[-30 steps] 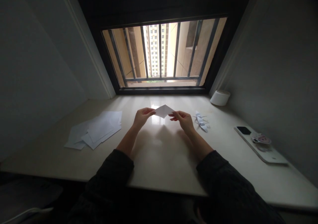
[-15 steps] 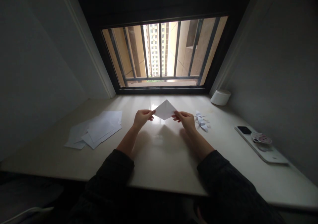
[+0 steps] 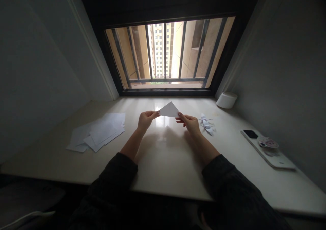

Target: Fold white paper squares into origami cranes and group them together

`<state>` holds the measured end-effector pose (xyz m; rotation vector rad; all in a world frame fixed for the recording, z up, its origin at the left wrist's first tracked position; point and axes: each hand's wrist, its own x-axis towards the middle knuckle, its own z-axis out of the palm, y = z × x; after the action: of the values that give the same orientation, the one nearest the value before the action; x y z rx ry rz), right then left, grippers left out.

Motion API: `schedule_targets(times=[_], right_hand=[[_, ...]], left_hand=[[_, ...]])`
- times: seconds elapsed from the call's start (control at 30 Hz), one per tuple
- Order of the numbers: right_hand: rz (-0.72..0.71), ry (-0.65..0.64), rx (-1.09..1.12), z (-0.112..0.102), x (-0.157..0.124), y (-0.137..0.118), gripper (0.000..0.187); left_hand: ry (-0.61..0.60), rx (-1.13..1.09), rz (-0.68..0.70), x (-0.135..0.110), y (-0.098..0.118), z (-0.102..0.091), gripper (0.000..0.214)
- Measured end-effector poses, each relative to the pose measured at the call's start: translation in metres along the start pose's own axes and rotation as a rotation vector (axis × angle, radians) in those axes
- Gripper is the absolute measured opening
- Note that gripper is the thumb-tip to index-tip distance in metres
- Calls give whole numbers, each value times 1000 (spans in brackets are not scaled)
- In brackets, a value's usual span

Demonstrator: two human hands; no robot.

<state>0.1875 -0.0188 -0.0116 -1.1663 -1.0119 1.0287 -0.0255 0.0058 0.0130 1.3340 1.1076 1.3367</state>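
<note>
**Small white paper triangle (image 3: 169, 110) held by its two lower corners**

The person's bare left hand (image 3: 146, 120) pinches the paper's left corner between thumb and fingers, and the bare right hand (image 3: 190, 124) pinches the right corner in the same way, its other fingers curled below. Both grips are closed on the thin paper. The triangle is in the air between the hands, apex pointing towards the black-framed window (image 3: 166, 93), above a glossy off-white tabletop (image 3: 165, 175) that carries a soft shadow beneath it. Dark sleeves (image 3: 115, 172) end partway up both forearms.

To the left lies an overlapping pile of loose white paper sheets (image 3: 103, 131). Near the right hand, on its outer side, several small folded white paper pieces (image 3: 207, 125) sit in a row. Farther right lies a flat white phone (image 3: 281, 161) with a dark camera block. A rounded white plastic-looking object (image 3: 226, 100) stands by the window's right corner.
</note>
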Motion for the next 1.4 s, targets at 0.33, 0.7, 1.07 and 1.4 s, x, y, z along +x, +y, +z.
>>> schedule_targets(times=[0.33, 0.7, 1.07, 1.4], right_hand=[[-84, 174, 66, 6, -2, 0, 41], [-243, -2, 37, 10, -10, -5, 30], [-287, -83, -43, 12, -10, 3, 30], [-389, -134, -87, 19, -23, -1, 41]], left_hand=[[55, -129, 68, -5, -3, 11, 34], [-139, -103, -103, -10, 11, 11, 72], [129, -185, 64, -19, 0, 30, 44], [37, -117, 104, -30, -1, 41, 39]])
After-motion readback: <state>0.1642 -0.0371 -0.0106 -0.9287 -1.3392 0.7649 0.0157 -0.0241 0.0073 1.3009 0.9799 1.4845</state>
